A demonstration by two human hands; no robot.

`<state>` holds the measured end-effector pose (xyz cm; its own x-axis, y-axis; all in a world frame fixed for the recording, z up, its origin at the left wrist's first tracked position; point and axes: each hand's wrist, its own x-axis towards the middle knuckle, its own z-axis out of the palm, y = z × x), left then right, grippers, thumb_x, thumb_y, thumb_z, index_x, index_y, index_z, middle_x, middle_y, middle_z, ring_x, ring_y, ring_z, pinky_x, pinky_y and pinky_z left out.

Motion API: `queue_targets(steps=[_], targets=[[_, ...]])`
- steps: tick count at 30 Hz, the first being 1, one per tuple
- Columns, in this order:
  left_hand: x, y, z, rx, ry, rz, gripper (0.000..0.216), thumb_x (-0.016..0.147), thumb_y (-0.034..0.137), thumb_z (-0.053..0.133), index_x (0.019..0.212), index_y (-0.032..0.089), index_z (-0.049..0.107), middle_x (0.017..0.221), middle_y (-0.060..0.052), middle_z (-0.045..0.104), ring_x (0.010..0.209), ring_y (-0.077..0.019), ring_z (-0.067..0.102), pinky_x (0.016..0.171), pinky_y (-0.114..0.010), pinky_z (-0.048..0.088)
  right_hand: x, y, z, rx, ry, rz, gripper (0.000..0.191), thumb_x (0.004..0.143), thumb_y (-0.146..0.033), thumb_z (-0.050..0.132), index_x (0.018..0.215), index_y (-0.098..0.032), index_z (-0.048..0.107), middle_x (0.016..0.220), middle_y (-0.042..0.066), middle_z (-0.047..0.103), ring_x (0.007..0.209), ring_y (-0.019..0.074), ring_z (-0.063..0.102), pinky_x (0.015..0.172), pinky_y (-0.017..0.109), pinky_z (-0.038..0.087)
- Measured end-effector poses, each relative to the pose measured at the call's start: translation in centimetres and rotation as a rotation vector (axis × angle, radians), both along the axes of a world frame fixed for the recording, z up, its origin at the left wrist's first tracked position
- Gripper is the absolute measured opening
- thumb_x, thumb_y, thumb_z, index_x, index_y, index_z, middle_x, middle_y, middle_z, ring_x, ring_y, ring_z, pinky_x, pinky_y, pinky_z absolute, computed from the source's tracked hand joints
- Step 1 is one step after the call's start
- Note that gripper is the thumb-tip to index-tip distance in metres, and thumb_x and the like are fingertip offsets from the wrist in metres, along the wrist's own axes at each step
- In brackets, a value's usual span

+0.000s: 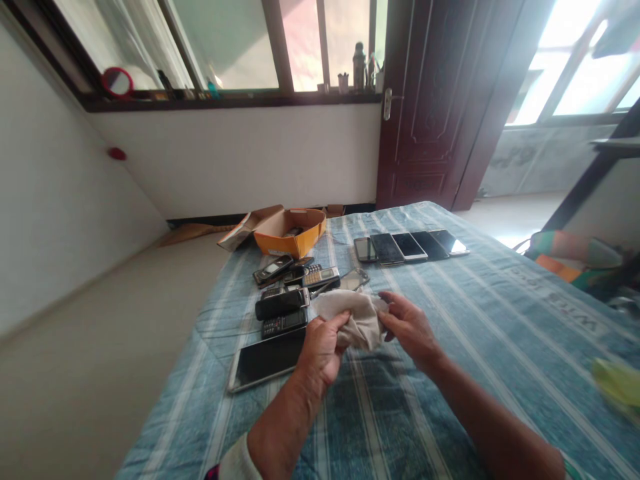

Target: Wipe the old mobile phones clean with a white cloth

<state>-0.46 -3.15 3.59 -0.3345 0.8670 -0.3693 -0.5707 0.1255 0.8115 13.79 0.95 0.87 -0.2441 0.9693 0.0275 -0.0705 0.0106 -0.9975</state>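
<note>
A pale grey-beige cloth is bunched between my two hands above the bed. My left hand grips its left side, thumb pressed on top. At its right edge, my right hand pinches with thumb and fingers. Whether something lies inside the cloth is hidden. To the left is a heap of old mobile phones, among them a black phone, a keypad phone and a silver keypad phone. A white-framed tablet lies nearest my left forearm, partly covered by it.
Several smartphones lie in a row at the far side of the striped bedspread. An open orange box stands at the far left edge, something dark inside. A yellow-green cloth lies at right. Beyond is a dark red door.
</note>
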Motion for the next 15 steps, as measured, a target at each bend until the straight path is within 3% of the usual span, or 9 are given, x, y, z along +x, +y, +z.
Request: queue_targets(steps=[4, 7, 11, 15], targets=[[0.9, 0.0, -0.3, 0.038, 0.067, -0.002, 0.025, 0.058, 0.011, 0.073, 0.083, 0.009, 0.066, 0.068, -0.004, 0.071, 0.060, -0.0161, 0.066, 0.057, -0.024, 0.052, 1.8, -0.7, 0.5, 0.190, -0.154, -0.095, 0.045, 0.076, -0.038, 0.060, 0.116, -0.019, 0.058, 0.076, 0.001, 0.064, 0.061, 0.0143, 0.060, 0.053, 0.025, 0.046], [1.8, -0.1, 0.0, 0.058, 0.083, -0.024, 0.025, 0.059, 0.012, 0.073, 0.083, 0.010, 0.066, 0.068, -0.004, 0.071, 0.057, -0.0151, 0.065, 0.054, -0.022, 0.051, 2.0, -1.4, 0.6, 0.393, -0.310, -0.053, 0.044, 0.070, -0.031, 0.068, 0.114, -0.025, 0.063, 0.086, 0.002, 0.065, 0.064, 0.0132, 0.056, 0.062, 0.028, 0.047], [2.1, -0.2, 0.9, -0.006, 0.008, -0.031, 0.016, 0.069, 0.017, 0.067, 0.084, 0.011, 0.064, 0.061, -0.002, 0.068, 0.049, -0.0145, 0.062, 0.046, -0.023, 0.048, 1.7, -1.6, 0.1, 0.246, -0.224, 0.063, 0.052, 0.064, -0.024, 0.071, 0.115, -0.024, 0.062, 0.078, -0.001, 0.065, 0.062, 0.0138, 0.056, 0.062, 0.027, 0.047], [2.0, -0.1, 1.0, -0.058, -0.059, -0.061, 0.007, 0.077, 0.013, 0.058, 0.081, 0.009, 0.061, 0.060, -0.005, 0.066, 0.048, -0.0153, 0.063, 0.046, -0.023, 0.048, 1.6, -1.7, -0.1, 0.119, -0.053, 0.186, 0.036, 0.065, -0.022, 0.067, 0.101, -0.022, 0.065, 0.072, -0.003, 0.063, 0.066, 0.0151, 0.058, 0.059, 0.025, 0.047]])
